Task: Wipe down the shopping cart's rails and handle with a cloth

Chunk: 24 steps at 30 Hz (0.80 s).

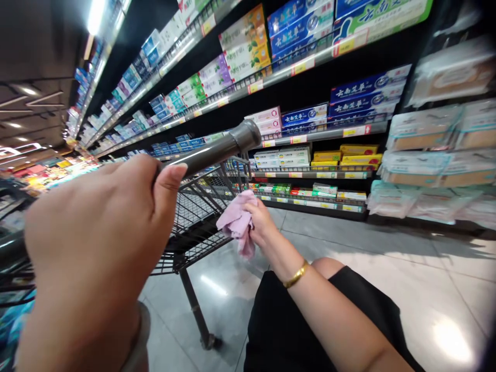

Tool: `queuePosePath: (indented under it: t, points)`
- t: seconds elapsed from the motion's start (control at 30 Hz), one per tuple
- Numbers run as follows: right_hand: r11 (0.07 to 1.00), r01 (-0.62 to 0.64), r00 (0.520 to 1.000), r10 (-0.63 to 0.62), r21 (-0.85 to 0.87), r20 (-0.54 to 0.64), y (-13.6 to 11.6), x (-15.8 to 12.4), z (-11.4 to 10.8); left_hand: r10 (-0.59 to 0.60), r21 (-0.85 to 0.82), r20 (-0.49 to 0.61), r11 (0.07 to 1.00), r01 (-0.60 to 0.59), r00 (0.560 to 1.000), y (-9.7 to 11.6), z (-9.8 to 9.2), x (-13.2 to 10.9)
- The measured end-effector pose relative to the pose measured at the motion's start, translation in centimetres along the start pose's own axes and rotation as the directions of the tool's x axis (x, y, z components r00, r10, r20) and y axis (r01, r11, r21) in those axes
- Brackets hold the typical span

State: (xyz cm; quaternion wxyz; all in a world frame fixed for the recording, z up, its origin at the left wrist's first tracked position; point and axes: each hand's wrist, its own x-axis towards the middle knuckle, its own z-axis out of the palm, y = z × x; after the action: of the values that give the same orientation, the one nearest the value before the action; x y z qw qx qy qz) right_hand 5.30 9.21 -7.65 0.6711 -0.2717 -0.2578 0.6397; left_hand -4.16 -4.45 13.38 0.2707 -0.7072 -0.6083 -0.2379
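My left hand is large in the foreground, its fingers wrapped round the dark grey handle of a shopping cart. The thumb lies along the bar, while the other fingers are hidden behind the hand. Lower and to the right, my right hand grips a crumpled pink cloth beside the wire basket of the cart. Whether the cloth touches the basket I cannot tell. A gold bracelet circles my right wrist.
Long shelves of toothpaste boxes run along the aisle beyond the cart. Packaged goods hang at the right. One cart leg with a caster stands on the grey tiled floor. My bent knee under black clothing is below my right arm.
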Motion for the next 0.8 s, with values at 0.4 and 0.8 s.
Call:
queuePosePath:
  t: [0.4, 0.8]
  points:
    - [0.949, 0.266, 0.958, -0.279, -0.170, -0.061, -3.3, -1.1, 1.5, 0.097, 0.363, -0.156, 0.931, -0.034, 0.983, 2.1, 0.9, 0.7]
    - [0.198, 0.870, 0.287, -0.948, -0.451, 0.139, -11.8, -6.0, 1.6, 0.145, 0.415, -0.221, 0.909, -0.042, 0.965, 4.0, 1.9, 1.5]
